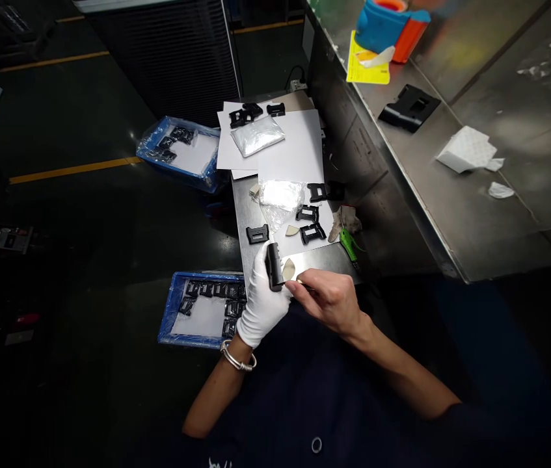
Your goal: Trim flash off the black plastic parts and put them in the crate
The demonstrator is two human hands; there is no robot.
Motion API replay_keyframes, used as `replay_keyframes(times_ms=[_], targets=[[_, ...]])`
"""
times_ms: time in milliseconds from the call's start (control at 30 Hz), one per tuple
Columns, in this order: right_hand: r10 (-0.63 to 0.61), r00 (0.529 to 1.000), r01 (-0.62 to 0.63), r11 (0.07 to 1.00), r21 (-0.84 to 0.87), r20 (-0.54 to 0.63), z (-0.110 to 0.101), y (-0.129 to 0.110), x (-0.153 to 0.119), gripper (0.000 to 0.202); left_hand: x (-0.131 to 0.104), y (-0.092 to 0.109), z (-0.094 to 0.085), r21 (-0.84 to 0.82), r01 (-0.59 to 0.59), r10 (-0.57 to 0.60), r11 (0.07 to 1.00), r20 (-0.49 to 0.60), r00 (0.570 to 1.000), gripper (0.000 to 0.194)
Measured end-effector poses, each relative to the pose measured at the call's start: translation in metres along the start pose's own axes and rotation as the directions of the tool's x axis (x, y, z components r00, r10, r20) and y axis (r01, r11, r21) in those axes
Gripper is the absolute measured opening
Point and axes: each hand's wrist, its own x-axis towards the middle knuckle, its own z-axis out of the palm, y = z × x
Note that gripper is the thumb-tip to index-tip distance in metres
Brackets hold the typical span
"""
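My left hand (263,305), in a white glove, grips a black plastic part (274,268) stood on its side above the near end of the narrow table. Bare, my right hand (334,296) is pinched closed close to the part's lower end. A thin dark item seems to lie in that pinch, but its kind is hidden. A cream-coloured piece (288,269) shows between the two hands. Just beyond my left hand lies a black plastic frame (257,234). More black frames (313,233) rest at the table's right side, near another small cream piece (292,231).
A clear plastic bag (280,201), white sheets (299,146) and a silvery packet (258,136) cover the table. At its right edge are a green tool (349,247) and a crumpled cloth (346,222). Blue bins (165,312) stand left; a raised metal bench (416,175) borders the right.
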Motion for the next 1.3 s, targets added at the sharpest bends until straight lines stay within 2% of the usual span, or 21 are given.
replay_keyframes(times_ms=[200,333,500,667,800,867,933,1000,1033,1067,1133,1200,1300], targets=[[0.007,0.999,-0.005,0.999,-0.046,0.045,-0.004,0.002,0.002,0.045,0.003,0.003,-0.002,-0.001,-0.057,0.057,0.998,-0.015,0.998,0.071],[0.000,0.998,0.003,0.999,-0.050,0.065,-0.004,0.004,0.003,0.045,0.004,0.004,-0.003,0.013,-0.052,0.052,0.999,-0.008,0.999,0.070],[-0.011,1.000,0.012,0.997,-0.074,0.026,-0.003,0.007,0.005,0.046,0.001,0.002,-0.003,0.044,-0.073,0.074,0.996,-0.013,0.997,0.065],[-0.014,1.000,0.014,0.994,-0.109,-0.002,-0.002,0.012,0.007,0.046,-0.004,0.000,0.002,0.088,-0.048,0.048,0.995,0.008,0.999,0.063],[0.036,0.999,-0.037,0.988,-0.150,-0.010,-0.002,0.021,0.011,0.048,-0.010,-0.003,0.007,0.127,-0.092,0.091,0.988,0.016,0.996,0.068],[0.106,0.994,-0.099,0.982,-0.160,0.034,0.001,0.031,0.015,0.054,-0.014,-0.006,0.010,0.131,-0.116,0.114,0.985,0.029,0.993,0.071],[0.232,0.962,-0.204,0.961,-0.185,0.146,0.011,0.050,0.016,0.059,-0.017,-0.009,0.011,0.121,-0.140,0.135,0.983,0.045,0.990,0.074],[0.405,0.867,-0.345,0.908,-0.239,0.290,0.029,0.076,0.012,0.061,-0.020,-0.013,0.012,0.085,-0.136,0.131,0.987,0.067,0.989,0.075],[0.497,0.794,-0.421,0.865,-0.272,0.350,0.040,0.092,0.008,0.060,-0.021,-0.015,0.011,0.057,-0.110,0.105,0.992,0.075,0.992,0.075],[0.554,0.745,-0.471,0.831,-0.295,0.372,0.051,0.109,0.002,0.059,-0.022,-0.018,0.010,0.020,-0.067,0.065,0.998,0.079,0.995,0.074],[0.624,0.685,-0.530,0.781,-0.330,0.377,0.075,0.141,-0.015,0.053,-0.022,-0.023,0.006,-0.108,0.059,-0.051,0.992,0.073,0.996,0.075],[0.669,0.643,-0.564,0.743,-0.360,0.373,0.093,0.169,-0.034,0.042,-0.021,-0.028,0.001,-0.305,0.199,-0.184,0.931,0.076,0.980,0.080],[0.688,0.643,-0.578,0.724,-0.376,0.336,0.103,0.204,-0.052,0.030,-0.020,-0.029,-0.006,-0.579,0.375,-0.363,0.724,0.141,0.921,0.072]])
